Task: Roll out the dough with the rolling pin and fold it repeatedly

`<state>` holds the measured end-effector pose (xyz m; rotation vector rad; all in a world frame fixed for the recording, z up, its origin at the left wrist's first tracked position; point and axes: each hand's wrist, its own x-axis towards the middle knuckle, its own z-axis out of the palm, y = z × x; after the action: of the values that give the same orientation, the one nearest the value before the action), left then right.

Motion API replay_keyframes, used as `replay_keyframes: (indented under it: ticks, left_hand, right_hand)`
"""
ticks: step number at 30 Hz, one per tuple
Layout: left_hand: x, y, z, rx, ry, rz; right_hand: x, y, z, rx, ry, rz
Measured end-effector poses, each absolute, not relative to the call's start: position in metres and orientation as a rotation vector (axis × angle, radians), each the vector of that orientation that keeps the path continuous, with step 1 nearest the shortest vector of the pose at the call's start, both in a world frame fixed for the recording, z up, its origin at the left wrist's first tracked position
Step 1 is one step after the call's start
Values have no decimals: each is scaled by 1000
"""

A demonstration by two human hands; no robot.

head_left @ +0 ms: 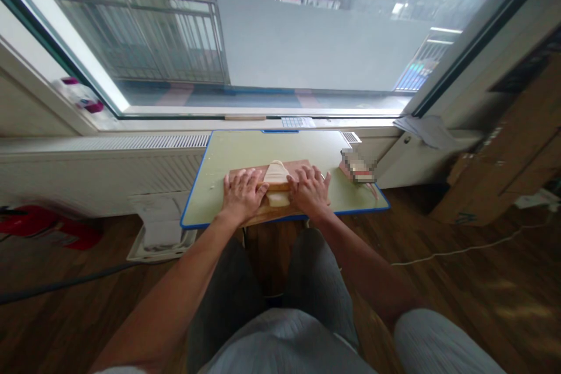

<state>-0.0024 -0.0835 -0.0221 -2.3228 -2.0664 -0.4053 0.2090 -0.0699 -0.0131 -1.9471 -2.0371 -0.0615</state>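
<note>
- Both left hand [244, 191] and right hand [310, 187] are laid on rolling pin [277, 186], fingers extended, slightly apart.
- Dough [276, 173] is pressed under it, on wooden board [295, 165].

LOC: indoors, poss. office/workrm | lg window [307, 52] | radiator [109, 178] | red fire ext. [65, 231] | cardbd box [508, 152] | wood flr [473, 304]

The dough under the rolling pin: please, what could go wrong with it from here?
The dough reaches about to the far edge of the board, so more rolling might push it onto the table.

The left hand and right hand both rest on the pin; uneven pressure could leave one side thicker.

The board lies close to the table's near edge, so it may tip or slip if pressed hard there.
</note>
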Motion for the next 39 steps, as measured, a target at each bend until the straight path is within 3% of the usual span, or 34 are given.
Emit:
replay_keyframes:
  ticks: [24, 39]
  left_hand:
    - [4, 32, -5, -2331, -2337, -284]
    - [6, -18, -14, -2266, -2139, -431]
  right_hand:
    - [208, 52, -1, -2115, -1975, 202]
    - [210, -16, -11, -1941, -2122, -54]
